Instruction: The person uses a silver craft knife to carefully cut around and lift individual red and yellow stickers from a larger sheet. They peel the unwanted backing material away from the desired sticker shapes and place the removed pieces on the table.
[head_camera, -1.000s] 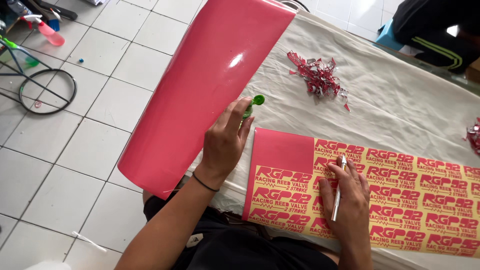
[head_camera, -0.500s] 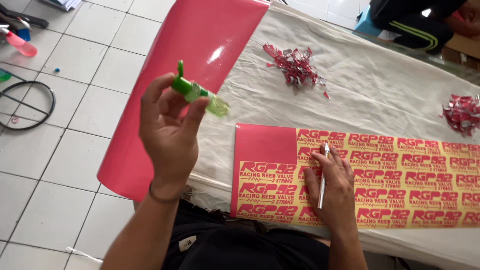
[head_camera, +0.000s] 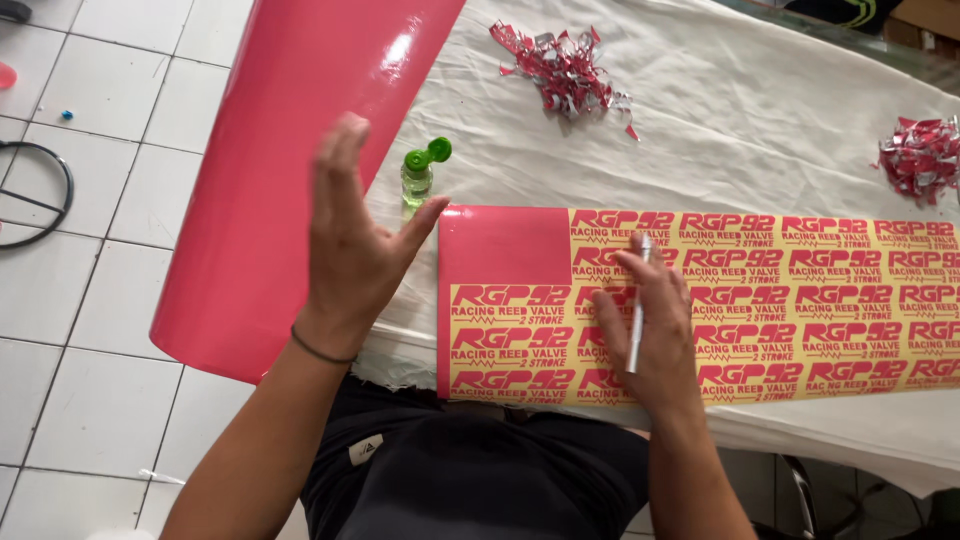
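A cloth-covered table (head_camera: 760, 130) stood over white floor tiles. The left hand (head_camera: 350, 235) hovered with fingers spread, holding nothing, a small green-capped bottle (head_camera: 420, 180) standing just beyond its fingertips beside the pink vinyl roll (head_camera: 290, 150). The right hand (head_camera: 645, 320) lay on the sticker sheet (head_camera: 800, 300), fingers loosely pinching a silver knife (head_camera: 638, 305).

Light: bright, even daylight.
Glare: seen on pink roll (head_camera: 300, 170).
Blur: left hand (head_camera: 355, 240) slightly smeared.
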